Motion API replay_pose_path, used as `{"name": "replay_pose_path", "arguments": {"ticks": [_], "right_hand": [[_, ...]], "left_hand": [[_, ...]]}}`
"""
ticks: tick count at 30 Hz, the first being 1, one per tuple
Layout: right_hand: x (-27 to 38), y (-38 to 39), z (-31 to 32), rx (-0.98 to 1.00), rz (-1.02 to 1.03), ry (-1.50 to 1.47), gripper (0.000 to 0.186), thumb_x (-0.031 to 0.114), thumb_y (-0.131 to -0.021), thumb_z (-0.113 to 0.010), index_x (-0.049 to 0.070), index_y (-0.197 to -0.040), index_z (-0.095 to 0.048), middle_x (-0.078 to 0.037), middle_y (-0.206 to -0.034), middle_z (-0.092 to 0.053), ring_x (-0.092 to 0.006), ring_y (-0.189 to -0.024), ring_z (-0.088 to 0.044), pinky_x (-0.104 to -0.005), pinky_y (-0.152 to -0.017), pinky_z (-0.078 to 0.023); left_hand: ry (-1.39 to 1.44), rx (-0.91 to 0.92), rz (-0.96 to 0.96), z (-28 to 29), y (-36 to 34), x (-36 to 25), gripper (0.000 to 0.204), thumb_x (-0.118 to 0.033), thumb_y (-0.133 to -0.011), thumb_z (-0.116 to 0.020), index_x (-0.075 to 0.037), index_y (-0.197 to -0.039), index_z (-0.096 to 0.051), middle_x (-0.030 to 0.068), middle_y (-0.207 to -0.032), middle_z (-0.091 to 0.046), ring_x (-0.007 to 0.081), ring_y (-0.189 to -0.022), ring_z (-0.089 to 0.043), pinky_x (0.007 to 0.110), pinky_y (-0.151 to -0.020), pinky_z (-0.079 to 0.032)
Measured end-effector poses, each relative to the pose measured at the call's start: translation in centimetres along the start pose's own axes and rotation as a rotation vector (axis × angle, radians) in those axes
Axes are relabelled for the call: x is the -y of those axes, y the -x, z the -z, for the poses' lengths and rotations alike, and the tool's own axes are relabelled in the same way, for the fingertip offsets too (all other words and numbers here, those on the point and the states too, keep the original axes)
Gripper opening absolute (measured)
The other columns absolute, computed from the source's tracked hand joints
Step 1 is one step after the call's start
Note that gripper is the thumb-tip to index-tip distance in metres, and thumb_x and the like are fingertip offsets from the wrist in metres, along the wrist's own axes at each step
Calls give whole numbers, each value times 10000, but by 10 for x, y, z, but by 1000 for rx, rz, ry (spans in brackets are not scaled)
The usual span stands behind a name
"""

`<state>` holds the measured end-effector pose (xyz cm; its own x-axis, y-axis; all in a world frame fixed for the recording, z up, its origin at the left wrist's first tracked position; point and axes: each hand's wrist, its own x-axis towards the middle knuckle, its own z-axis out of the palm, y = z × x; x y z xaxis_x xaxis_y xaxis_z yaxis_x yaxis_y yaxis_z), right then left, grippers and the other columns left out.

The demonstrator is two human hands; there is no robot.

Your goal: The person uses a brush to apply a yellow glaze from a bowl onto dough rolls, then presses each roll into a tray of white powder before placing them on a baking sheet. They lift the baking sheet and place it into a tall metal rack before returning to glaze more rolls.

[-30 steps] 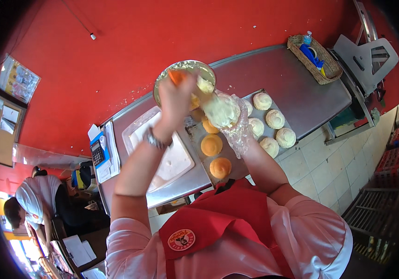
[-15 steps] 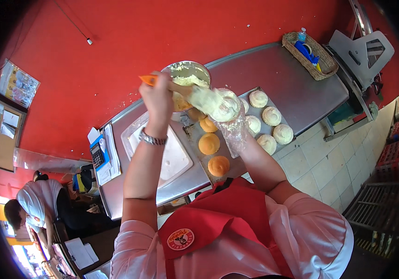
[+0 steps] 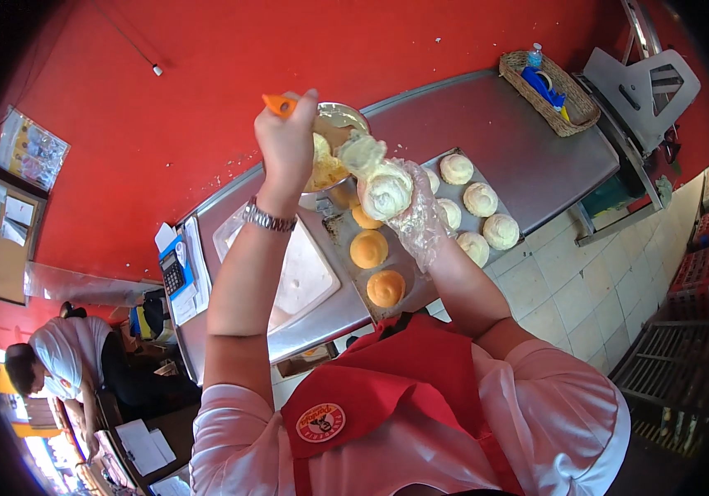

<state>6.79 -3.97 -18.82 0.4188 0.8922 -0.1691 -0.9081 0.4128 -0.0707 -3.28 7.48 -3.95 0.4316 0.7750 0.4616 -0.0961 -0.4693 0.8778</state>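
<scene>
My left hand (image 3: 285, 153), with a metal watch at the wrist, is closed round the orange handle of a spatula (image 3: 362, 155). The spatula's cream-covered blade is by the upper left edge of a bun coated in pale cream (image 3: 388, 195). My right hand (image 3: 422, 217), in a clear plastic glove, holds that bun up over a baking tray (image 3: 339, 240). Behind the spatula stands a metal bowl (image 3: 344, 112) with cream inside, partly hidden by my left hand. Plain golden buns (image 3: 368, 249) sit on the tray's left side, and several cream-coated buns (image 3: 480, 200) on its right.
A white plastic tub (image 3: 309, 285) lies left of the baking tray. Papers and a calculator (image 3: 174, 277) are at the metal table's left end. A wicker basket (image 3: 573, 122) stands at the far right. Another person (image 3: 69, 355) bends over at the lower left.
The spatula's blade has lifted from the bun's top back toward the bowl. My left hand has moved slightly up and right. The bun has shifted a little left and tipped, showing its swirled top.
</scene>
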Motion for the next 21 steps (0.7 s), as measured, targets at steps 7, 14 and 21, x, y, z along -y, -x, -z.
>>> {"name": "replay_pose_path", "arguments": {"ticks": [7,14,21], "right_hand": [[21,7,0,35,-71,128,245,267,-944,-468,66,-1050,-561,-55,-994,-614,-176,-917,-618,-325,-800,-533],[20,-2,-7,-45,-130,88,259,228,-911,-466,28,-1028,-582,-115,-981,-636,-223,-884,-636,-339,-790,-538],[29,29,-34,-41,-34,443,287,284,-939,-421,78,-993,-614,-65,-946,-646,-161,-879,-635,-303,-787,-529]], "left_hand": [[-301,533,-898,-18,104,-19,175,-92,-744,-693,-60,-613,-581,65,-607,-538,173,-493,-500,266,-446,-385],[263,-19,124,-15,-7,1,224,-133,-842,-621,-28,-655,-558,-18,-595,-521,58,-551,-480,242,-470,-361],[-376,340,-997,-25,111,-18,161,-97,-717,-730,-45,-668,-586,57,-606,-509,213,-451,-453,283,-469,-412]]}}
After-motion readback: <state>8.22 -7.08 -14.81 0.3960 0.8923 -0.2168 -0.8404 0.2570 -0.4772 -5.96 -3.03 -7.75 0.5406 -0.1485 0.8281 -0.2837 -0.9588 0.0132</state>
